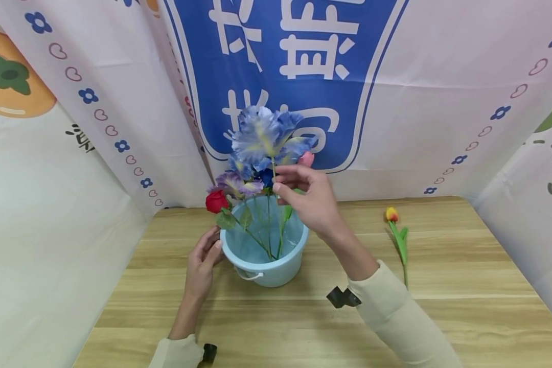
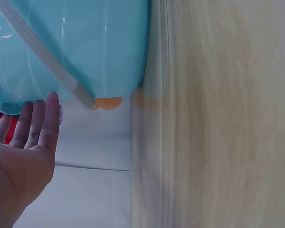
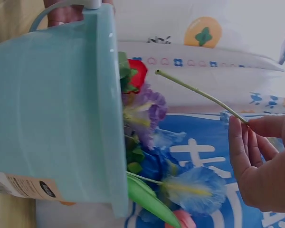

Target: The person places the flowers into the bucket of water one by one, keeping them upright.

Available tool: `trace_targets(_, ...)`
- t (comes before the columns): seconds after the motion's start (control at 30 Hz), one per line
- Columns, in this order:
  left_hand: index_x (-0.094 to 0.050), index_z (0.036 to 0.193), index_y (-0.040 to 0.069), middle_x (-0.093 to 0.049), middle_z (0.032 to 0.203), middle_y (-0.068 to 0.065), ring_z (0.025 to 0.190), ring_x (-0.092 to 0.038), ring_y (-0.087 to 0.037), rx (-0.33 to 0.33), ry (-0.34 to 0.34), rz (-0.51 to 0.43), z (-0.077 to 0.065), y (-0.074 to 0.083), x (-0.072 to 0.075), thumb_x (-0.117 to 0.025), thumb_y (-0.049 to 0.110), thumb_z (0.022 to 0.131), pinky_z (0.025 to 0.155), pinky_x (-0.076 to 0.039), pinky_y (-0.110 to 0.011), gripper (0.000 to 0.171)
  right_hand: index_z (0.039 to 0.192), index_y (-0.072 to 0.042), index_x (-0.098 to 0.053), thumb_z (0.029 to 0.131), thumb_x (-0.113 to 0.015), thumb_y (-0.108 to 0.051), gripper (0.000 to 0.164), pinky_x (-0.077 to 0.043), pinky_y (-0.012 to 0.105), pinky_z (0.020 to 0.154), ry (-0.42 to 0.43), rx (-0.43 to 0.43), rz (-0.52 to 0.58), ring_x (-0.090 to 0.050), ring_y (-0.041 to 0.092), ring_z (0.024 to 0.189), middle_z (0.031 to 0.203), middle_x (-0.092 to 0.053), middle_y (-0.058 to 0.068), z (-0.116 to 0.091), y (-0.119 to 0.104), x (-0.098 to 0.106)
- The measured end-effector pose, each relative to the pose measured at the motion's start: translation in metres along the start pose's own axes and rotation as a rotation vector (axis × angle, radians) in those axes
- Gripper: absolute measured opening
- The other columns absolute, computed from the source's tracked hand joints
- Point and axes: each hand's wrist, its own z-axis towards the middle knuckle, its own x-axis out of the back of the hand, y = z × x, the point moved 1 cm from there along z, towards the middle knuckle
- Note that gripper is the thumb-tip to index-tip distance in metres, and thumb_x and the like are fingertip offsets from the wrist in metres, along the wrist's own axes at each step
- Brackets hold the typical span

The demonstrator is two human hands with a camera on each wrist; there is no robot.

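Observation:
My right hand (image 1: pixel 310 197) pinches the thin green stem of a large pale-blue artificial iris (image 1: pixel 256 134) above a light-blue bucket (image 1: pixel 278 274). In the right wrist view the cut end of the held stem (image 3: pixel 199 92) hangs free, outside the bucket's mouth. My left hand (image 1: pixel 201 260) rests at the bucket's left side, with fairly straight fingers (image 2: pixel 50 123) at its wall near the rim. Inside the bucket stand a red rose (image 1: pixel 217 202), a purple iris (image 1: pixel 233 184), a dark-blue flower (image 3: pixel 154 164), another blue iris (image 3: pixel 194 190) and a pink tulip (image 1: pixel 306 159).
A yellow-red tulip (image 1: pixel 392 214) with green leaves lies on the wooden table (image 1: pixel 460 266), right of the bucket. Behind the table hangs a printed cloth (image 1: pixel 405 128) with a blue panel. The bucket's white handle (image 2: pixel 42 52) hangs down its near side.

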Motion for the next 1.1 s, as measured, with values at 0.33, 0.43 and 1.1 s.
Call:
trace_targets(0.33, -0.051, 0.153, -0.007, -0.070, 0.125, 0.012, 0.112, -0.071, -0.001, -0.014, -0.002, -0.017, 0.001, -0.002, 0.000, -0.055, 0.009, 0.111, 0.088, -0.066, -0.022, 0.045, 0.129, 0.005, -0.071, 0.099, -0.072, 0.002, 0.030, -0.068, 0.029, 0.074, -0.034, 0.001, -0.026, -0.073, 0.046, 0.099, 0.113, -0.074, 0.023, 0.018, 0.027, -0.027)
trace_targets(0.43, -0.051, 0.153, -0.007, -0.071, 0.124, 0.013, 0.112, -0.071, -0.001, -0.017, 0.000, -0.018, 0.001, -0.002, 0.000, -0.054, 0.008, 0.111, 0.087, -0.066, -0.022, 0.045, 0.128, 0.004, -0.072, 0.100, -0.072, 0.001, 0.029, -0.068, 0.029, 0.072, -0.047, 0.011, -0.072, -0.074, 0.039, 0.091, 0.111, -0.076, 0.021, 0.023, 0.031, -0.037)
trace_targets(1.1, -0.051, 0.153, -0.007, -0.070, 0.131, -0.006, 0.114, -0.070, -0.001, -0.015, 0.011, -0.012, 0.001, -0.001, -0.001, -0.054, 0.008, 0.111, 0.089, -0.066, -0.021, 0.045, 0.126, -0.009, -0.076, 0.102, -0.071, -0.009, 0.024, -0.065, 0.033, 0.086, -0.124, -0.043, -0.386, -0.077, 0.023, 0.101, 0.112, -0.081, 0.007, 0.041, 0.072, -0.073)
